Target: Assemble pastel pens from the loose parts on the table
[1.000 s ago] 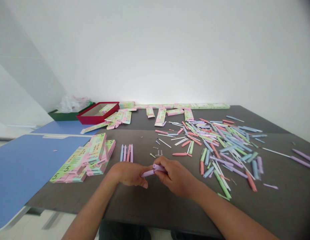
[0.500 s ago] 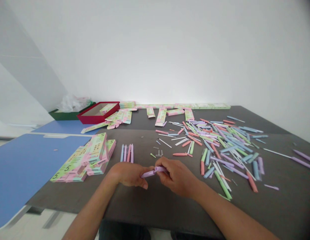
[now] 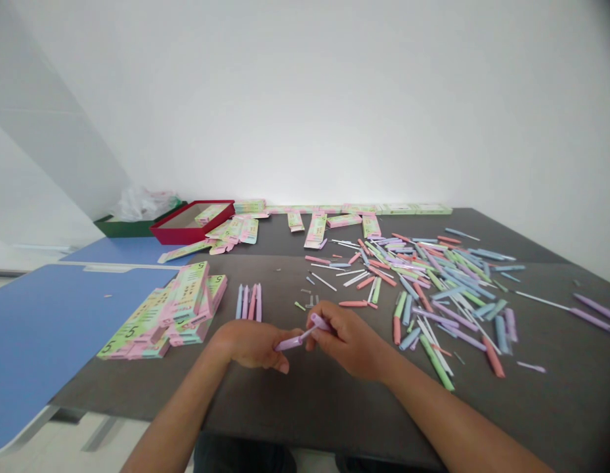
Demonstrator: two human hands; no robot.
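Observation:
Between thumb and fingers, my left hand [image 3: 258, 346] grips a purple pen barrel [image 3: 289, 343]. A thin pale rod, which looks like a refill [image 3: 308, 332], sticks out of the barrel's right end. My right hand [image 3: 347, 339] is closed on a purple pen part [image 3: 320, 322], a short tube whose open end points up and left. Its fingertips are close to the rod; whether they touch it I cannot tell. Just beyond my left hand, several pens [image 3: 249, 302] lie side by side in blue, purple and pink.
Loose pen parts and white refills are heaped on the right [image 3: 433, 282]. Stacked pink-green boxes [image 3: 186, 295] lie at left. Behind them stand a red tray [image 3: 179, 235] and a green tray [image 3: 125, 228] with a plastic bag. More cartons [image 3: 316, 231] line the wall.
The purple part in my right hand has come away from the barrel and tilted upward, exposing the thin rod between them. My left hand has barely moved.

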